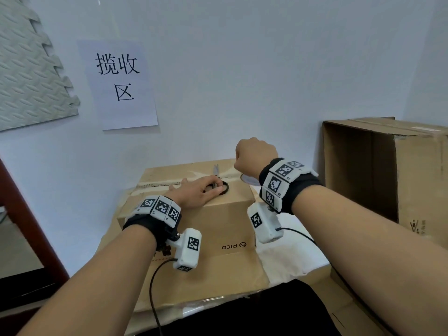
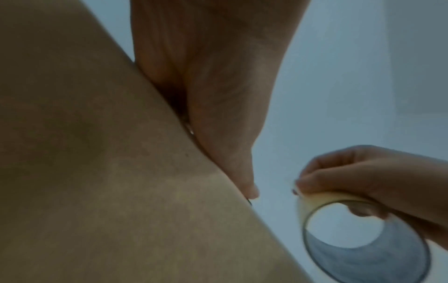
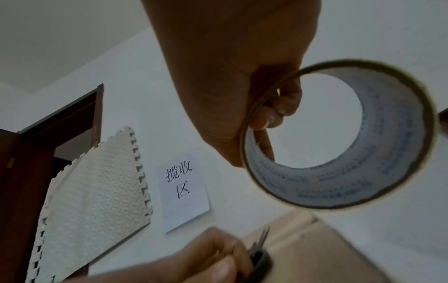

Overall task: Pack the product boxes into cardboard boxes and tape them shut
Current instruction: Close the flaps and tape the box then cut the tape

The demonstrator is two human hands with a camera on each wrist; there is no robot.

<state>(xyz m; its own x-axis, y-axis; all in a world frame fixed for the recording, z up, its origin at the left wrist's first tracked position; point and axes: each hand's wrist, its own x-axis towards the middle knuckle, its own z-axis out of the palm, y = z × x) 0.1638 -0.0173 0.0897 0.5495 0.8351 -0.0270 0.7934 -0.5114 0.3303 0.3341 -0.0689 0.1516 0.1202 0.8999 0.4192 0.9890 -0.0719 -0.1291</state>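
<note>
Okay, head view first: I see a closed cardboard box [image 1: 191,214] at frame centre, PICO logo on its near side, tape strip along the top seam. My left hand [image 1: 196,194] lies on the box top, fingers curled onto the black handles of the scissors [image 1: 217,181], whose blades point toward the wall. My right hand [image 1: 254,155] is a raised fist just above the box's far right corner; only a sliver of the tape roll [image 1: 248,178] peeks out under it. A second, open carton [image 1: 388,170] stands on its side at right, well apart. A paper sign [image 1: 118,83] with Chinese characters and a foam mat [image 1: 31,69] hang on the wall, upper left.

Left wrist view: the left hand [image 2: 218,86] is pressed down on the box [image 2: 97,172], which fills the left half; the scissors are almost hidden here. At lower right the right hand [image 2: 363,176] shows what the head view hides: fingers through the core of the tape roll [image 2: 363,258], thumb and forefinger pinching its outer edge.

Right wrist view: the right hand [image 3: 230,67] grips the tape roll [image 3: 387,153], fingers curled inside the printed core. At the bottom the left hand [image 3: 206,258] holds the scissors [image 3: 261,252] on the box [image 3: 327,249]. The sign [image 3: 184,187], the mat [image 3: 92,191] and a dark door frame [image 3: 48,134] sit at left.
</note>
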